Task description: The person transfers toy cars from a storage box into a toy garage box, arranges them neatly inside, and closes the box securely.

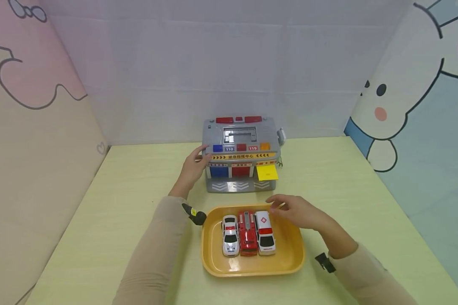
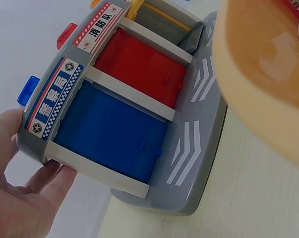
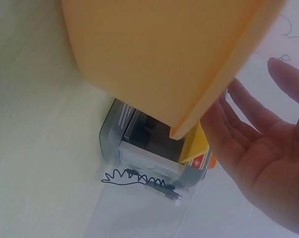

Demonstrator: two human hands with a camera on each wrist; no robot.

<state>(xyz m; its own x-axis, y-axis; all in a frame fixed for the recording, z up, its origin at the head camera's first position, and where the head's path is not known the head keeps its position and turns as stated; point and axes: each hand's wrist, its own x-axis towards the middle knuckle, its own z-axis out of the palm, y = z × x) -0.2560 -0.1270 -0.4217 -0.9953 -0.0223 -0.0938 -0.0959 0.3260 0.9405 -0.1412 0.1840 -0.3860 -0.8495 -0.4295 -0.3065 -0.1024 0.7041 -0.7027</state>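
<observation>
A grey toy emergency station (image 1: 241,160) stands at the middle back of the table. Its blue door (image 2: 112,131) and red door (image 2: 139,67) are down, while the yellow door (image 1: 267,173) is swung up and juts forward. My left hand (image 1: 192,171) grips the station's left end, thumb at the roof edge and fingers under the overhang. Over the back right rim of a yellow tray (image 1: 253,272) hovers my right hand (image 1: 299,212), fingers loosely bent and holding nothing. In the tray lie a police car (image 1: 230,237), a red fire truck (image 1: 248,237) and an ambulance (image 1: 265,237), side by side.
A coiled black cord (image 3: 139,179) lies at the station's right side, below a grey handset-like part (image 1: 281,136). White cloth (image 1: 236,72) hangs behind the pale table (image 1: 137,182), and panels with cartoon drawings flank it. Each wrist wears a black camera strap (image 1: 325,262).
</observation>
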